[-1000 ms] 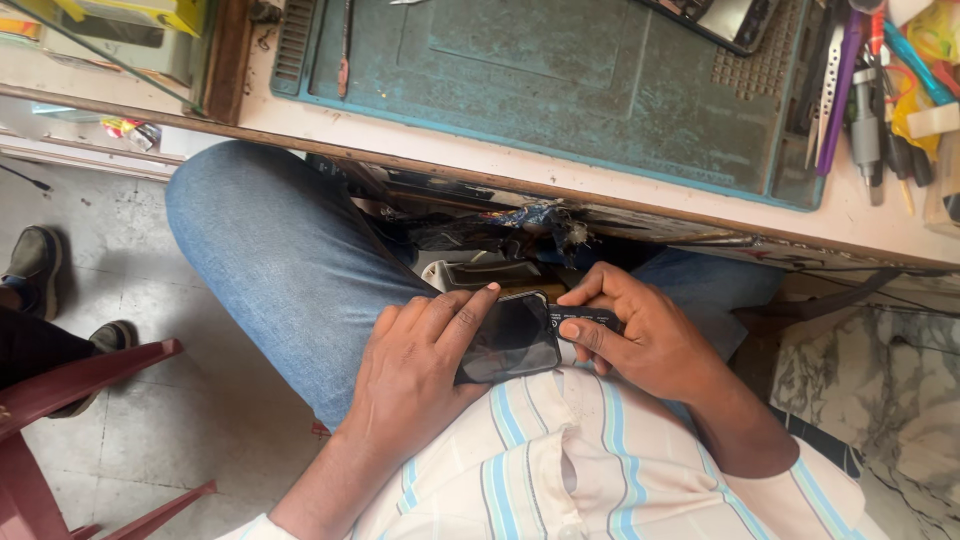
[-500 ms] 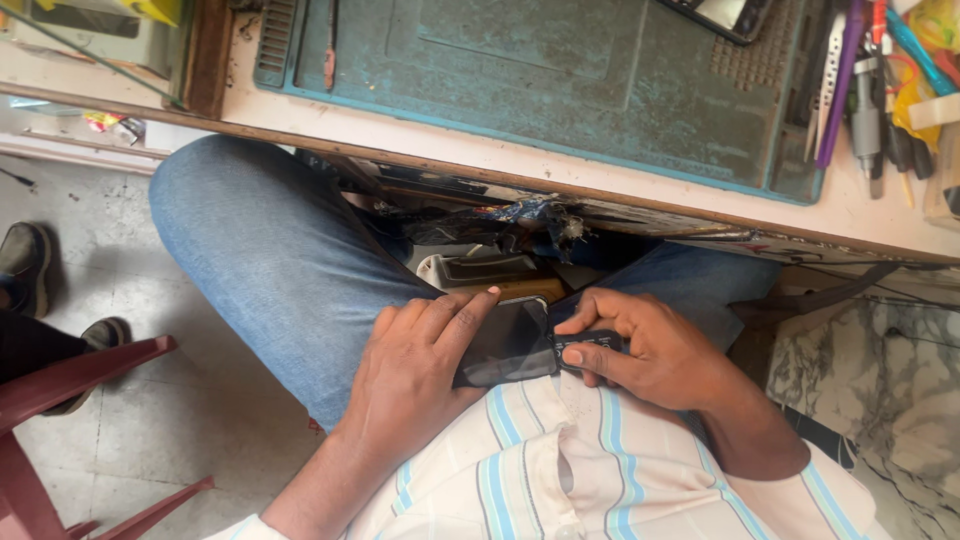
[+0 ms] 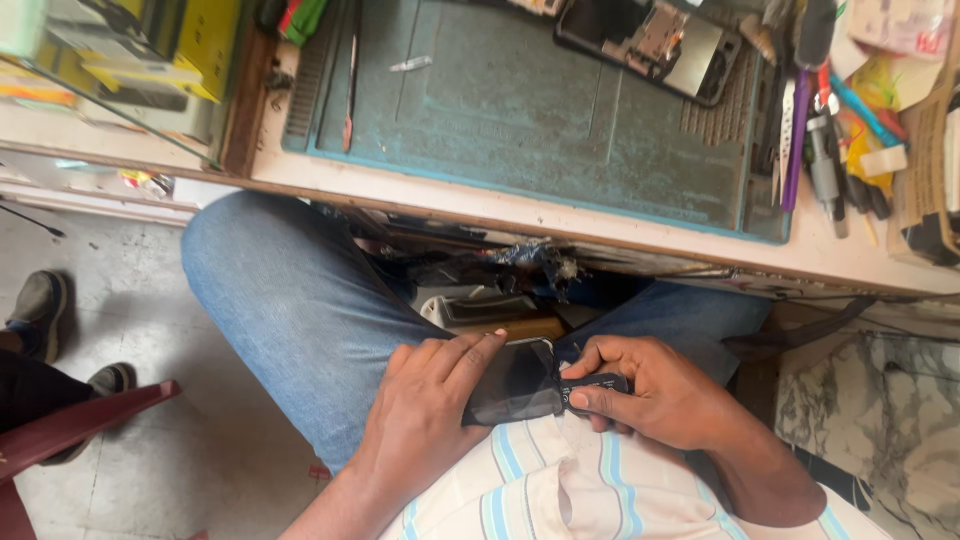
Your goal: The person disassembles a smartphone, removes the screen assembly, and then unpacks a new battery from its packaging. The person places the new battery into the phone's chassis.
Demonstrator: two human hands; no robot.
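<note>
One dark phone (image 3: 515, 382), screen up, held low over the lap against a striped shirt (image 3: 560, 490), below the near edge of the worktop (image 3: 520, 215). Left hand (image 3: 425, 425) clamped on the phone's left side, fingers laid flat across the glass. Right hand (image 3: 665, 395) closed around a small black tool (image 3: 595, 385), its end pressed at the phone's right edge. Hands close together, joined through the phone.

Change over the last second: the grip is the same, the phone has barely shifted in the lap; the view has tipped up, so more of the worktop shows. My reading: work at the phone's edge is continuing, not finished.

Counts: two hands, one phone in hand, one tool in hand. On the worktop, one blue-green mat (image 3: 530, 110) covering the middle; one opened phone (image 3: 650, 40) at the mat's far right corner; one thin tool (image 3: 350, 85) along the mat's left edge; a cluster of pens and tools (image 3: 820, 130) at the worktop's right edge, too crowded to count. Two shoes (image 3: 40, 310) on the floor, left.
</note>
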